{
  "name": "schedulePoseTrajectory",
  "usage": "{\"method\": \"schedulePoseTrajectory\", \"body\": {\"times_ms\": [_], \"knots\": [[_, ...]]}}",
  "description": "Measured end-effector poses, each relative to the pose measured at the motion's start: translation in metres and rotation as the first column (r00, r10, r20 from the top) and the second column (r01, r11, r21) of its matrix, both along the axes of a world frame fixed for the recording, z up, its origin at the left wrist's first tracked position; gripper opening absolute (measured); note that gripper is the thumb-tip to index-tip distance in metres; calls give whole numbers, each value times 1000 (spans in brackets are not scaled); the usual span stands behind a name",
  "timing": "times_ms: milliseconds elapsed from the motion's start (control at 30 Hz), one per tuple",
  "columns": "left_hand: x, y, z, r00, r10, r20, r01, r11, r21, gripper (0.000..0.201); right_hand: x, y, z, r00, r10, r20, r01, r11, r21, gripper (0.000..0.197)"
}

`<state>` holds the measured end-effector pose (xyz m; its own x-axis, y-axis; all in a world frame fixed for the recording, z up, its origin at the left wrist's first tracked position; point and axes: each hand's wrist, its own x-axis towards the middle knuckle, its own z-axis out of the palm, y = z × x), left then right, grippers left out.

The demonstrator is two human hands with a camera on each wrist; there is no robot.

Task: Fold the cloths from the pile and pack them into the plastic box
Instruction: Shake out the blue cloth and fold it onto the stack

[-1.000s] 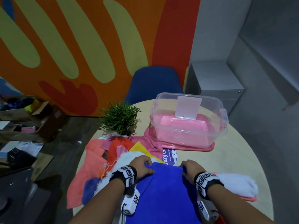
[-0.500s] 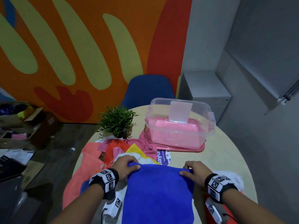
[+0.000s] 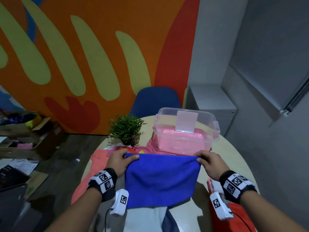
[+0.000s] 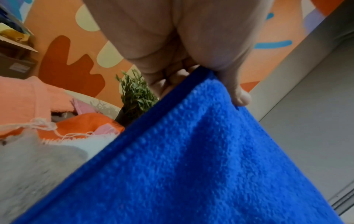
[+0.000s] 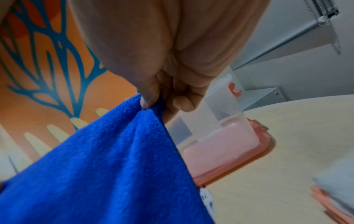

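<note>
We pinch the blue cloth's (image 3: 161, 179) top corners, left hand (image 3: 119, 162) and right hand (image 3: 211, 164), above the round beige surface (image 3: 234, 158), its clear plastic box (image 3: 185, 131) and potted plant (image 3: 125, 129) before an orange mural wall (image 3: 93, 61).

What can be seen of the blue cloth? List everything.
The blue cloth is a bright royal-blue, fleecy towel-like piece with a stitched hem along one edge. It hangs slack in the air over the table, near the plastic box. The left hand and the right hand each pinch a top corner; the top edge between them sags slightly.
</note>
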<state>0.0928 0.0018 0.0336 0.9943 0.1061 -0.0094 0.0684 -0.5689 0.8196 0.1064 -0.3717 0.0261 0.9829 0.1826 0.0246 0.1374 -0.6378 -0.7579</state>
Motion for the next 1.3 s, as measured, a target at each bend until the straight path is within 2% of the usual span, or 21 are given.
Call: {"method": "schedulePoseTrajectory", "body": {"times_ms": [133, 267, 333, 533, 633, 733, 867, 933, 1000, 1133, 1300], "knots": [[-6, 3, 20, 999, -40, 15, 42, 988, -148, 6, 0, 3, 15, 999, -32, 25, 30, 997, 66, 31], [-15, 9, 26, 999, -45, 14, 47, 966, -252, 9, -8, 2, 28, 999, -30, 21, 27, 992, 123, 29], [-22, 18, 25, 998, -50, 44, 59, 969, -240, 7, -15, 0, 32, 1000, -25, 10, 24, 989, 143, 28], [-48, 28, 41, 995, -78, 66, 96, 932, -349, 2, -37, -6, 62, 987, 110, -121, -74, 960, 269, 23], [-50, 31, 45, 992, -74, 102, 109, 914, -391, 11, -36, -5, 66, 985, 118, -124, -69, 938, 340, 21], [-47, 26, 36, 997, -48, 53, 62, 943, -326, 7, -27, 3, 47, 987, 67, -147, -14, 942, 336, 19], [-40, 26, -16, 996, 16, -89, -26, 992, -121, 5, -21, 17, -14, 982, -23, -188, 50, 989, 141, 23], [-41, 26, -41, 989, -20, -147, 27, 999, 44, 11, -25, 21, -45, 970, -79, -229, 88, 996, 31, 26], [-46, 20, -55, 985, -46, -168, 71, 987, 145, 16, -32, 25, -66, 957, -120, -263, 112, 993, -45, 28], [-56, 16, -58, 991, -2, -137, 26, 984, 177, 12, -44, 28, -77, 958, -118, -261, 96, 991, -96, 30], [-79, 23, -48, 988, -74, -133, 92, 986, 138, 16, -55, 19, -74, 961, 51, -273, -81, 992, -99, 35]]}}
